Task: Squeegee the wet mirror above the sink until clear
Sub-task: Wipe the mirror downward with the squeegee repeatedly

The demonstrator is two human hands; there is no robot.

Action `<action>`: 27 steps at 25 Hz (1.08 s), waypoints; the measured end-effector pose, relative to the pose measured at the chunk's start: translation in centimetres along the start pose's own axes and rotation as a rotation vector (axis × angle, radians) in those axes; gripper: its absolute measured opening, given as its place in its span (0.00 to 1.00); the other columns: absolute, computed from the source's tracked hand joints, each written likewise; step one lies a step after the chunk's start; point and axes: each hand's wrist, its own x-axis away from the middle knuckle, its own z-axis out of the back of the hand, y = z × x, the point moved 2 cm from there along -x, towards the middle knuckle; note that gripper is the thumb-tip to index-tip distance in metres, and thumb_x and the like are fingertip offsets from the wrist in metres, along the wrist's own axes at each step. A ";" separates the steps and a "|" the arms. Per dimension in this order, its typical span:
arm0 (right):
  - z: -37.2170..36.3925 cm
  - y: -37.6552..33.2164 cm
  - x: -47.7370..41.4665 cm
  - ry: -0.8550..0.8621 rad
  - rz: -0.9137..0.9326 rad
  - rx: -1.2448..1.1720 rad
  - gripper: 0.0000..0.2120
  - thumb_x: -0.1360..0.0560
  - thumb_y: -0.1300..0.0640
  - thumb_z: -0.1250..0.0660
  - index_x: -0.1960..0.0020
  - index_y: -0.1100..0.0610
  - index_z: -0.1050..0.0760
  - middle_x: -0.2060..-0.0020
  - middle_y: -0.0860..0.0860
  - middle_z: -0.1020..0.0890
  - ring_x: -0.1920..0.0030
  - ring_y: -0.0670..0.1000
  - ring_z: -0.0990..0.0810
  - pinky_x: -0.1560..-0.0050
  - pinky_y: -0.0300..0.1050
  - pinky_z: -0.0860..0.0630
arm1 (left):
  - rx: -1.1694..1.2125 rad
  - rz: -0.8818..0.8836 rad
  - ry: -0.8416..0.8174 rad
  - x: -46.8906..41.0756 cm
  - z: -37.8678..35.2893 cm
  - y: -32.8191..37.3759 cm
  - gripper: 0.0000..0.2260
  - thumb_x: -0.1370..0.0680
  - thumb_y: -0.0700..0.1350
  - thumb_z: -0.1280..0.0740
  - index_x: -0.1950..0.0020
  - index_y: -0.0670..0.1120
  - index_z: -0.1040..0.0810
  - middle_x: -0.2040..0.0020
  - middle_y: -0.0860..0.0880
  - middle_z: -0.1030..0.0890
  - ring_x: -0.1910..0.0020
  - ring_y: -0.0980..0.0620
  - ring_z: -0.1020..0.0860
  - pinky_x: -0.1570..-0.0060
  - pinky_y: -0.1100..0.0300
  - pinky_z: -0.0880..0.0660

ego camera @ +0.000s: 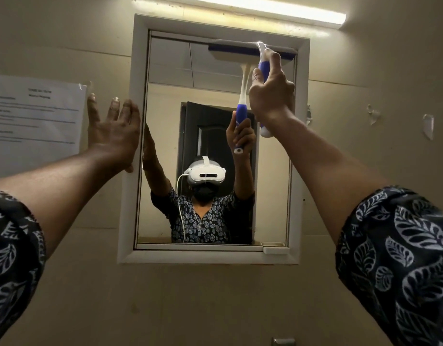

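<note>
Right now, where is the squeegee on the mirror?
In the head view, the squeegee lies along the top edge of the mirror, right side, held by the right hand.

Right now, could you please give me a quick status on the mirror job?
Right hand grips squeegee, blade at mirror top edge. Left hand rests on frame. Nothing blocking.

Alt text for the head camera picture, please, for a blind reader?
A right hand holds a blue-and-white squeegee against the top right of a white-framed wall mirror. The open left hand rests on the frame at left.
</note>
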 end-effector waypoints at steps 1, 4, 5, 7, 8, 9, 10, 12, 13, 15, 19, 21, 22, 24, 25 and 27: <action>0.1 0.1 0.2 -0.005 0.000 0.005 0.20 0.20 0.55 0.44 0.29 0.51 0.41 0.56 0.46 0.27 0.71 0.39 0.32 0.75 0.25 0.39 | 0.001 -0.002 -0.001 0.0 0.1 0.0 0.58 0.35 0.57 0.24 0.23 0.40 0.62 0.22 0.43 0.57 0.23 0.42 0.57 0.29 0.37 0.60; 0.2 0.9 2.4 -0.002 0.018 -0.032 0.21 0.20 0.54 0.45 0.28 0.53 0.42 0.60 0.45 0.27 0.72 0.39 0.29 0.75 0.27 0.35 | -0.009 -0.005 0.003 0.0 0.0 -0.1 0.58 0.35 0.58 0.25 0.23 0.40 0.63 0.22 0.43 0.58 0.23 0.42 0.57 0.29 0.36 0.60; 0.2 1.4 3.8 0.005 0.023 -0.057 0.20 0.19 0.54 0.45 0.28 0.53 0.42 0.63 0.45 0.27 0.73 0.41 0.28 0.76 0.27 0.34 | -0.007 -0.007 0.005 0.0 0.0 -0.1 0.58 0.35 0.58 0.25 0.23 0.40 0.63 0.22 0.42 0.58 0.23 0.42 0.57 0.29 0.36 0.60; 0.0 2.6 7.4 0.009 0.021 -0.107 0.20 0.19 0.54 0.46 0.28 0.52 0.42 0.71 0.45 0.29 0.75 0.43 0.27 0.78 0.29 0.31 | 0.010 -0.011 0.009 0.0 -0.1 -0.2 0.58 0.35 0.57 0.25 0.23 0.40 0.63 0.22 0.42 0.58 0.23 0.42 0.57 0.29 0.36 0.60; 0.0 3.3 9.7 0.000 0.017 -0.123 0.20 0.19 0.55 0.46 0.28 0.53 0.42 0.72 0.45 0.30 0.76 0.44 0.26 0.78 0.30 0.29 | 0.016 -0.013 0.013 0.0 -0.1 -0.2 0.58 0.35 0.57 0.25 0.23 0.40 0.63 0.22 0.42 0.58 0.23 0.42 0.57 0.29 0.36 0.60; 0.0 4.1 12.1 -0.011 0.012 -0.126 0.21 0.19 0.55 0.46 0.27 0.54 0.43 0.73 0.46 0.30 0.76 0.45 0.26 0.77 0.31 0.28 | 0.015 -0.015 0.017 0.0 -0.1 -0.1 0.57 0.34 0.57 0.25 0.22 0.41 0.62 0.22 0.42 0.58 0.23 0.42 0.57 0.29 0.36 0.60; 0.1 4.9 14.6 -0.021 0.007 -0.122 0.22 0.19 0.55 0.46 0.27 0.55 0.44 0.74 0.46 0.30 0.76 0.44 0.26 0.77 0.31 0.28 | 0.008 -0.016 0.022 0.0 -0.1 -0.1 0.57 0.34 0.57 0.25 0.22 0.41 0.62 0.22 0.42 0.57 0.23 0.42 0.57 0.29 0.36 0.60; 0.4 6.4 19.6 -0.052 -0.004 -0.112 0.22 0.19 0.55 0.46 0.26 0.54 0.45 0.72 0.47 0.27 0.76 0.43 0.27 0.77 0.31 0.29 | 0.002 -0.014 0.028 0.1 -0.1 -0.1 0.57 0.35 0.57 0.25 0.22 0.41 0.62 0.22 0.42 0.57 0.23 0.42 0.56 0.29 0.36 0.60; 0.6 7.1 22.1 -0.073 -0.012 -0.105 0.22 0.20 0.54 0.46 0.27 0.52 0.45 0.72 0.48 0.25 0.76 0.42 0.28 0.75 0.29 0.30 | 0.001 -0.013 0.028 0.1 -0.1 -0.1 0.58 0.35 0.58 0.25 0.22 0.41 0.62 0.22 0.42 0.57 0.23 0.42 0.56 0.29 0.36 0.60; 1.2 8.1 27.1 -0.110 -0.046 -0.087 0.23 0.21 0.54 0.45 0.28 0.48 0.48 0.73 0.48 0.26 0.77 0.41 0.30 0.76 0.29 0.32 | -0.006 -0.012 0.023 0.0 -0.1 -0.2 0.58 0.35 0.58 0.25 0.22 0.40 0.62 0.22 0.42 0.57 0.23 0.42 0.56 0.29 0.36 0.60; 2.9 8.6 35.7 -0.181 -0.169 -0.081 0.24 0.22 0.53 0.43 0.29 0.43 0.48 0.77 0.44 0.31 0.79 0.40 0.31 0.78 0.30 0.30 | -0.015 -0.026 0.019 0.0 0.1 -0.2 0.58 0.35 0.58 0.25 0.22 0.40 0.61 0.22 0.42 0.56 0.23 0.41 0.56 0.30 0.35 0.60; 3.5 8.4 37.9 -0.187 -0.181 -0.065 0.22 0.22 0.49 0.44 0.30 0.47 0.44 0.74 0.42 0.28 0.78 0.37 0.30 0.76 0.27 0.29 | -0.010 -0.024 0.021 0.0 0.1 -0.2 0.57 0.35 0.58 0.25 0.22 0.40 0.60 0.22 0.42 0.56 0.23 0.41 0.56 0.30 0.35 0.60; 3.7 8.1 38.5 -0.189 -0.190 -0.064 0.21 0.22 0.47 0.45 0.30 0.49 0.42 0.73 0.42 0.27 0.77 0.35 0.31 0.76 0.26 0.30 | -0.003 -0.025 0.021 0.1 0.2 -0.2 0.56 0.34 0.57 0.25 0.22 0.40 0.60 0.22 0.42 0.56 0.23 0.41 0.56 0.30 0.35 0.60; 3.9 7.2 39.0 -0.207 -0.227 -0.058 0.21 0.22 0.51 0.41 0.31 0.51 0.39 0.73 0.42 0.26 0.77 0.35 0.31 0.76 0.24 0.31 | 0.001 -0.029 0.021 0.1 0.3 -0.2 0.56 0.34 0.57 0.25 0.22 0.40 0.59 0.22 0.42 0.55 0.23 0.41 0.56 0.30 0.35 0.60; 4.0 6.8 39.2 -0.215 -0.242 -0.043 0.23 0.24 0.56 0.37 0.32 0.51 0.39 0.74 0.42 0.27 0.78 0.35 0.31 0.77 0.25 0.31 | 0.005 -0.031 0.021 0.2 0.3 -0.2 0.56 0.35 0.57 0.24 0.22 0.40 0.59 0.22 0.42 0.54 0.23 0.41 0.55 0.30 0.35 0.60; 4.4 6.4 39.8 -0.255 -0.275 -0.012 0.29 0.28 0.63 0.33 0.32 0.49 0.40 0.76 0.42 0.29 0.79 0.37 0.32 0.78 0.26 0.32 | 0.011 -0.029 0.024 0.3 0.3 -0.3 0.56 0.35 0.57 0.24 0.22 0.40 0.59 0.22 0.42 0.54 0.23 0.41 0.55 0.30 0.35 0.60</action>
